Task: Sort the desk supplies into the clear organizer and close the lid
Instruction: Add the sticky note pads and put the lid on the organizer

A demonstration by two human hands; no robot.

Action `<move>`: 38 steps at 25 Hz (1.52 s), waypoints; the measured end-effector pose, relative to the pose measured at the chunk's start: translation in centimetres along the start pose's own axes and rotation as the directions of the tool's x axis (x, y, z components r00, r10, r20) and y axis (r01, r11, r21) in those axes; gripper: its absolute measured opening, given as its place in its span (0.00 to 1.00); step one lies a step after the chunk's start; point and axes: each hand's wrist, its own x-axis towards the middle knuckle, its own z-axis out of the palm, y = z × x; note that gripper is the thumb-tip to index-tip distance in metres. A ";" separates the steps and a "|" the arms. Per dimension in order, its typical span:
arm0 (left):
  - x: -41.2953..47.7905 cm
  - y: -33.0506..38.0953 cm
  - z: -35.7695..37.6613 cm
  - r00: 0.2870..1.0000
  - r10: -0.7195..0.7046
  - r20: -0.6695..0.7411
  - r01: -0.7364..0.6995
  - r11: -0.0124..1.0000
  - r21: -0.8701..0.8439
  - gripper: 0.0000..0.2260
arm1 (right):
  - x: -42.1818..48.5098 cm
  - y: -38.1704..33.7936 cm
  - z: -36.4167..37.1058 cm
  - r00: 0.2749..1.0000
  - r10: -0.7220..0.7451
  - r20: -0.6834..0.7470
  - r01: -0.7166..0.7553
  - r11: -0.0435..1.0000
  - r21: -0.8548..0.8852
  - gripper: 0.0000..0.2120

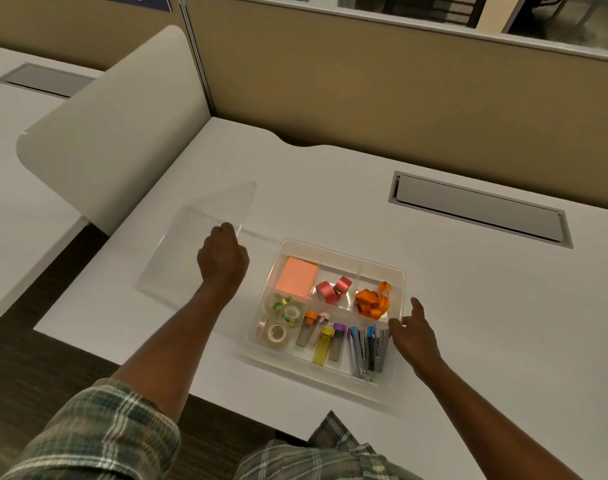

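Nearest in, plaid sleeves point(98, 434). The right grip point(417, 337) sits open, fingers spread, at the right wall of the clear organizer point(344, 256) on the white table point(469, 306). Inside, near row: tape rolls point(278, 320) left, capped cases point(323, 341) middle, staplers point(365, 351) right. Far row: orange sticky notes point(297, 277), pink ribbon rolls point(332, 289), orange ribbon point(373, 301). To the left, the left grip point(223, 258) is curled around the edge of the clear lid point(191, 251), holding it just beside the organizer, which stands uncovered. Beyond, a cable hatch point(479, 211) and a tan partition point(399, 91).
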 end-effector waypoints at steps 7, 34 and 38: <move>-3.5 11.8 -7.6 0.905 0.204 -0.373 -0.322 0.903 -0.285 0.05 | 0.8 -0.9 -5.3 0.985 -0.161 -0.060 0.164 0.985 0.047 0.30; -8.4 -2.0 5.1 0.964 0.001 0.267 0.104 0.920 -0.377 0.06 | -1.3 2.4 -0.6 0.996 0.049 -0.076 -0.038 0.989 0.140 0.13; -7.3 -2.3 6.0 0.958 0.038 0.284 0.086 0.908 -0.410 0.08 | -1.1 2.2 0.0 0.992 0.056 -0.113 -0.047 0.996 0.081 0.14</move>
